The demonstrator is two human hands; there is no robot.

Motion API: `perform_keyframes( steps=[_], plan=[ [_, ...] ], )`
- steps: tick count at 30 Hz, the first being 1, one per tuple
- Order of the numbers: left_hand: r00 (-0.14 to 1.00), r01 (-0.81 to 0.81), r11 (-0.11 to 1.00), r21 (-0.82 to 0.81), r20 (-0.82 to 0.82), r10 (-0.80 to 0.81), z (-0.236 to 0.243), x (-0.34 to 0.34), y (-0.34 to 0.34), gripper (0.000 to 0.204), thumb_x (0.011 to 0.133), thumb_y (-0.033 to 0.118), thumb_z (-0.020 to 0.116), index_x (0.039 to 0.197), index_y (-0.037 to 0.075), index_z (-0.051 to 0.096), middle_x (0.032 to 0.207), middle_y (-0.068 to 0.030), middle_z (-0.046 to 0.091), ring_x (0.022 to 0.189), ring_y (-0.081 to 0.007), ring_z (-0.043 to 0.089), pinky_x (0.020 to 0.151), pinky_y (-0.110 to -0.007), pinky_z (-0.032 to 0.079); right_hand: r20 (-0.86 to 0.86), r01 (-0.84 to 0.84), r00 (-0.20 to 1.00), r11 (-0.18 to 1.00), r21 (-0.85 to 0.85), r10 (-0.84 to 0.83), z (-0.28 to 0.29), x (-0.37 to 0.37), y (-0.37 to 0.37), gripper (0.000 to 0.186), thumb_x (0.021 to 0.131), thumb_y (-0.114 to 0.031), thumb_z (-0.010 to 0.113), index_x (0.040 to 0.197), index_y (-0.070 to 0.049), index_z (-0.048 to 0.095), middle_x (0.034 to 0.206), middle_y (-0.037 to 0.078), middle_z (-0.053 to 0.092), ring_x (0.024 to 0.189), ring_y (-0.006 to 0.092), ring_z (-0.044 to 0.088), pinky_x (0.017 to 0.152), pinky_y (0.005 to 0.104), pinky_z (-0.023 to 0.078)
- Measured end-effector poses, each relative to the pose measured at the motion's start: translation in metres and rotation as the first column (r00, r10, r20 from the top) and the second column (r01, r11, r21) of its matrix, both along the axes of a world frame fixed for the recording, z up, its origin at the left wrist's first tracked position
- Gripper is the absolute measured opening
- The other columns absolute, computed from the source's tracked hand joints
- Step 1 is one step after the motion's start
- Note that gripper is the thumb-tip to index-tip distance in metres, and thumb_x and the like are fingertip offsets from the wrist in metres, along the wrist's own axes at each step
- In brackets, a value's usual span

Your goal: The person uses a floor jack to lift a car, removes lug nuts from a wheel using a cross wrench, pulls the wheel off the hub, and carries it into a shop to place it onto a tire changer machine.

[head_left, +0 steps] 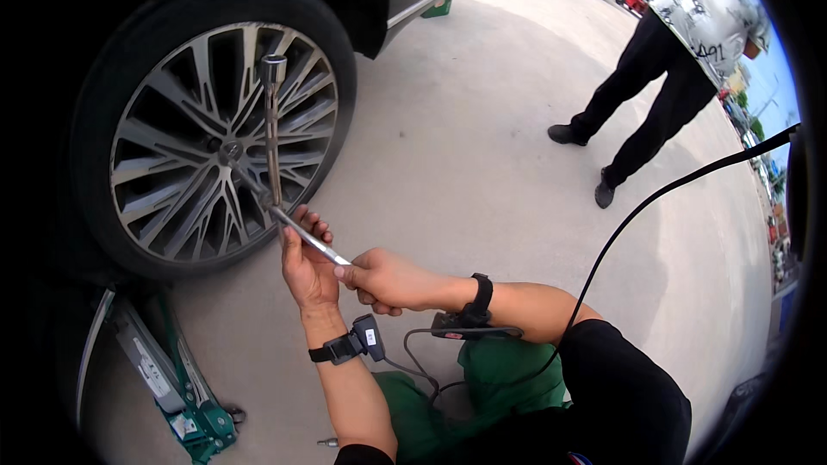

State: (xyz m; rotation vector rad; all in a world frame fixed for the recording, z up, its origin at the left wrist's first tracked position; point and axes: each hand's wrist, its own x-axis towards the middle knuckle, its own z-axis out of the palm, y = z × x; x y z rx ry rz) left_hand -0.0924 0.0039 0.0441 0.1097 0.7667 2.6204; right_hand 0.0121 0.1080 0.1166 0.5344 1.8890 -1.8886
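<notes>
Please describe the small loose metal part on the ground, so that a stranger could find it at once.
Start at the car wheel and go down to the green floor jack beneath it. Right of the jack, near the picture's lower edge, lies a small silver bolt, alone on bare concrete.

Silver wrench (274, 133), black tyre (95, 60) — green jack (185, 396).

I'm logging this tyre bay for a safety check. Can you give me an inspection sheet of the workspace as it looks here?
Surface: bare concrete floor, dry.
Job's things: cross wrench set on the alloy wheel; green floor jack under the car.
Clutter: small metal bolt on the floor by the knee.
Grippers: left hand and right hand both grip one wrench arm; each wrist wears a strapped device.
Cables: black cable runs across the floor to the wrist devices.
Surroundings: a person standing nearby; parked vehicles beyond.
</notes>
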Motion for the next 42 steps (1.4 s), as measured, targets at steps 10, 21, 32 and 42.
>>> perform_keyframes(
  steps=[10,21,32,42],
  plan=[
    [0.992,0.12,0.985,0.126,0.024,-0.125,-0.005,-0.005,-0.005,0.046,0.107,0.04,0.034,0.126,0.003,0.055,0.107,-0.0064,0.067,0.097,-0.0201,0.062,0.081,-0.034,0.05,0.39,0.423,0.906,0.286,-0.86,-0.168,-0.004,0.015,-0.02,0.017,0.098,-0.025,0.053,0.101,-0.008,0.054,0.062,-0.005,0.042,0.043,0.0084,0.036,0.04,0.0208,0.031],
    [0.977,0.213,0.973,-0.083,0.012,-0.213,0.006,0.005,-0.009,0.052,0.105,0.045,0.035,0.119,-0.001,0.055,0.106,-0.0138,0.066,0.096,-0.0226,0.061,0.08,-0.033,0.048,-0.235,0.116,0.97,0.974,0.196,-0.068,-0.013,0.015,-0.023,0.023,0.094,-0.024,0.06,0.097,-0.002,0.058,0.071,0.005,0.062,0.054,0.0159,0.056,0.051,0.0326,0.046],
    [0.969,0.235,0.951,-0.2,-0.024,-0.244,-0.007,-0.002,-0.017,0.057,0.103,0.056,0.032,0.114,0.003,0.053,0.106,-0.0144,0.065,0.098,-0.0233,0.062,0.08,-0.034,0.049,0.066,0.145,0.986,0.592,-0.793,-0.154,-0.044,0.006,-0.011,0.032,0.092,-0.033,0.058,0.109,-0.005,0.06,0.094,0.006,0.062,0.084,0.0137,0.054,0.071,0.029,0.044],
    [0.942,0.29,0.895,-0.339,-0.066,-0.33,0.004,0.005,-0.027,0.05,0.103,0.05,0.039,0.113,0.003,0.053,0.105,-0.0132,0.065,0.095,-0.021,0.064,0.08,-0.032,0.05,-0.045,0.032,0.998,0.973,-0.23,-0.043,-0.026,0.003,-0.019,0.031,0.095,-0.017,0.056,0.121,-0.001,0.051,0.061,0.007,0.056,0.041,0.0167,0.047,0.038,0.029,0.041]
  ],
)
